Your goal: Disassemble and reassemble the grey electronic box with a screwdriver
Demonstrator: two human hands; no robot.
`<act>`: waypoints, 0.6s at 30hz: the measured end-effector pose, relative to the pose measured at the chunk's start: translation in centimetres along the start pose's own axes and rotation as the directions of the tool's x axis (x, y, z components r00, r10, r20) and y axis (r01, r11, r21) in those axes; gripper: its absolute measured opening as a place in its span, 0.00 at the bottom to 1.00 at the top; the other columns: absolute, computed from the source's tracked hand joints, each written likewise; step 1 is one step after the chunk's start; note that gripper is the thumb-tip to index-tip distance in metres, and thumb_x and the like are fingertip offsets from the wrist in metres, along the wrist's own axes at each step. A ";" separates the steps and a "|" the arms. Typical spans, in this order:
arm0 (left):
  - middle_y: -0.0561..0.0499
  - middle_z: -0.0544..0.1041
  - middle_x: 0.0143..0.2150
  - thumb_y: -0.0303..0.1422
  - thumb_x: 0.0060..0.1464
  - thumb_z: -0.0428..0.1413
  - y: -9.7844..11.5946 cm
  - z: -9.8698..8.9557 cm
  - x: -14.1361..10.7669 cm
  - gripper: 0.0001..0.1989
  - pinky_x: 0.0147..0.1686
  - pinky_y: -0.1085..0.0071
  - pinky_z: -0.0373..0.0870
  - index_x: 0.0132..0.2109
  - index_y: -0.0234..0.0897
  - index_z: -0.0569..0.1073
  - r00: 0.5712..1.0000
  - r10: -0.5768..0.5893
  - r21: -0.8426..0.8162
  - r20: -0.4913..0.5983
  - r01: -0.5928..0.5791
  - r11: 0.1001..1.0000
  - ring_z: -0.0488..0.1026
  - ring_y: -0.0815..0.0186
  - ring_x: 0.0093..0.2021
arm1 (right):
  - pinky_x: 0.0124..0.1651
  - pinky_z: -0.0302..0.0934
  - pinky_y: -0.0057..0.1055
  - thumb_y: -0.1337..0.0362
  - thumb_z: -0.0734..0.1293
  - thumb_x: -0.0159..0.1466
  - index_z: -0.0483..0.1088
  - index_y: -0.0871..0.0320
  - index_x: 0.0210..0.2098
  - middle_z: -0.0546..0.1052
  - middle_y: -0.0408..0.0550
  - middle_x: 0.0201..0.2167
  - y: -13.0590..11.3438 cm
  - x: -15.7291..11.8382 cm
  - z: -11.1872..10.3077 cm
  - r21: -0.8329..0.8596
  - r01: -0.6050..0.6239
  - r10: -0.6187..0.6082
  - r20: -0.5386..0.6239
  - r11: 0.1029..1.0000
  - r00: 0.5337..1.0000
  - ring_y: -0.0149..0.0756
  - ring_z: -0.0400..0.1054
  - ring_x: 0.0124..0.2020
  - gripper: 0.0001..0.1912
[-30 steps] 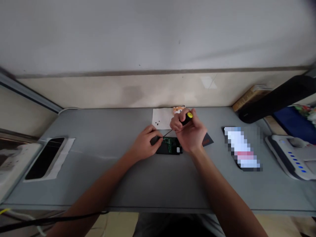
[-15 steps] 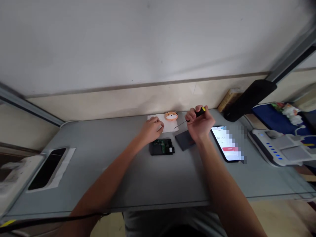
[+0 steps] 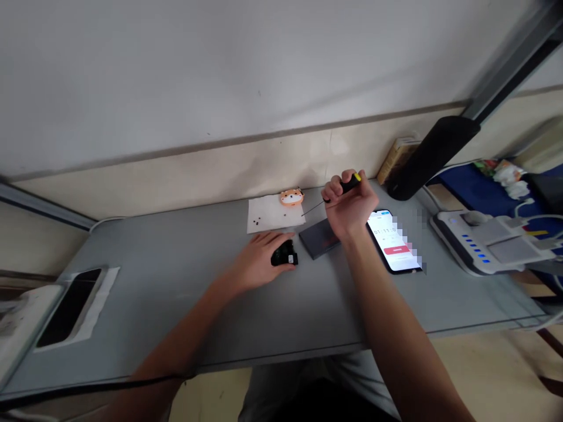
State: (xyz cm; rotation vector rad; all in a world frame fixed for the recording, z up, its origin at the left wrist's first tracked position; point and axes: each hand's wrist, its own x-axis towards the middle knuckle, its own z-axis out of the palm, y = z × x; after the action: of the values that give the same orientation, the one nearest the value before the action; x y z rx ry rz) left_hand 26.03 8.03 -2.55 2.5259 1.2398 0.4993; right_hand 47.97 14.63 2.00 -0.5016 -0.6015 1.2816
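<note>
My left hand (image 3: 259,258) is closed around a small black hard drive (image 3: 285,254) that lies on the desk, fingers along its far edge and thumb along the near one. Part of its green circuit board shows past the hand. In my right hand (image 3: 352,205) is a screwdriver (image 3: 349,186) with a black and yellow handle; its thin shaft points left, with the tip over the white paper (image 3: 268,212). A dark grey flat case piece (image 3: 317,239) lies below the right wrist, partly hidden by it. Several tiny dark screws (image 3: 257,221) rest on the paper.
An orange animal-faced case (image 3: 292,197) sits on the paper's far edge. Right of my forearm lies a lit phone (image 3: 391,240), then a white power strip (image 3: 492,246). A black cylinder (image 3: 433,158) and a book (image 3: 398,158) stand behind. Another dark phone (image 3: 70,308) lies far left.
My left hand has moved from the paper down onto the hard drive and taken hold of it, uncovering the screws. The right hand still holds the screwdriver. The whole view has shifted slightly.
</note>
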 end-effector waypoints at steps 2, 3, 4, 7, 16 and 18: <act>0.45 0.78 0.60 0.40 0.59 0.66 0.0 0.6 -0.2 0.27 0.62 0.53 0.71 0.63 0.44 0.71 0.999 -0.016 -0.024 -0.035 0.015 1.000 0.74 0.54 0.61 | 0.24 0.55 0.29 0.44 0.60 0.71 0.56 0.53 0.24 0.52 0.37 0.19 0.0 0.0 0.1 -0.015 -0.009 0.008 -0.018 1.000 1.000 0.30 0.48 0.19 0.25; 0.45 0.79 0.59 0.40 0.59 0.66 -0.2 0.9 -0.2 0.26 0.61 0.53 0.72 0.62 0.44 0.71 0.998 -0.019 -0.036 -0.058 0.017 0.999 0.75 0.54 0.60 | 0.23 0.54 0.29 0.45 0.60 0.71 0.56 0.53 0.24 0.52 0.37 0.19 0.0 0.0 0.1 -0.018 -0.013 0.013 -0.025 1.000 1.000 0.30 0.48 0.19 0.25; 0.45 0.79 0.59 0.40 0.59 0.66 -0.4 1.1 -0.2 0.26 0.61 0.53 0.72 0.62 0.44 0.71 0.997 -0.020 -0.050 -0.080 0.016 0.999 0.75 0.54 0.60 | 0.23 0.54 0.29 0.45 0.60 0.71 0.56 0.53 0.24 0.51 0.37 0.19 0.0 0.0 0.1 -0.016 -0.017 0.016 -0.030 1.000 0.999 0.30 0.48 0.18 0.24; 0.44 0.80 0.58 0.40 0.60 0.65 -0.9 1.4 -0.2 0.25 0.59 0.54 0.74 0.62 0.43 0.71 0.987 -0.016 -0.089 -0.158 0.002 0.996 0.76 0.55 0.58 | 0.23 0.54 0.29 0.48 0.59 0.72 0.56 0.53 0.25 0.51 0.37 0.19 -0.2 0.0 0.1 0.018 -0.018 0.019 -0.023 1.000 1.000 0.29 0.47 0.18 0.23; 0.42 0.81 0.54 0.44 0.64 0.62 1.5 0.3 -1.5 0.25 0.56 0.59 0.74 0.64 0.42 0.68 0.917 0.278 0.014 -0.287 -0.287 0.958 0.78 0.57 0.55 | 0.23 0.55 0.30 0.49 0.58 0.73 0.55 0.52 0.26 0.52 0.37 0.19 -1.1 -0.3 0.4 -0.013 -0.052 0.051 -0.044 0.999 0.998 0.30 0.49 0.18 0.22; 0.42 0.82 0.53 0.44 0.64 0.62 2.1 0.5 -2.5 0.25 0.55 0.60 0.74 0.64 0.40 0.69 0.895 0.369 0.056 -0.251 -0.367 0.928 0.79 0.57 0.54 | 0.23 0.55 0.29 0.49 0.58 0.73 0.55 0.52 0.25 0.53 0.37 0.18 -0.7 -0.4 0.6 0.002 -0.072 0.072 -0.014 0.997 0.997 0.30 0.49 0.18 0.22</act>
State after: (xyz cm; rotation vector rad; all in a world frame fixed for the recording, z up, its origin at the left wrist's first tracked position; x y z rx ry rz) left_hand 26.30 4.67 -2.63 2.7807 0.8283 0.9368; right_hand 48.03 14.12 2.86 -0.5342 -0.5750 1.3463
